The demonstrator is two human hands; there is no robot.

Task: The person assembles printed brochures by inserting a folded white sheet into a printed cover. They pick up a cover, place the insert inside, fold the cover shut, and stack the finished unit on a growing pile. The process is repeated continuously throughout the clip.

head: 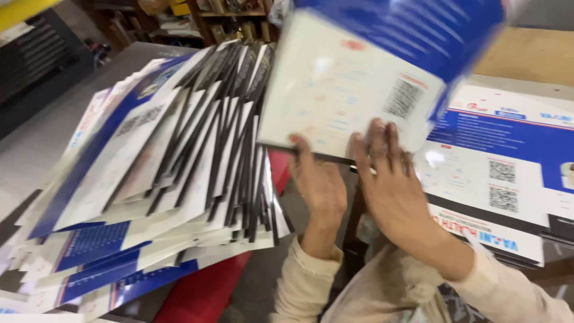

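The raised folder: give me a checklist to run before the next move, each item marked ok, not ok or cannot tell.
1. Both hands on the raised folder: ok; left hand and right hand meet its lower edge.
2. Firmness of the grip: cannot tell; the fingers show only at the edge and the picture is blurred.
3. Fanned pile on the left stays put: not ok; it leans and is splayed out.
4. Flat stack on the right lies squared: ok.
5. Folder clear of the fanned pile: cannot tell; its left edge overlaps the pile's top in this view.
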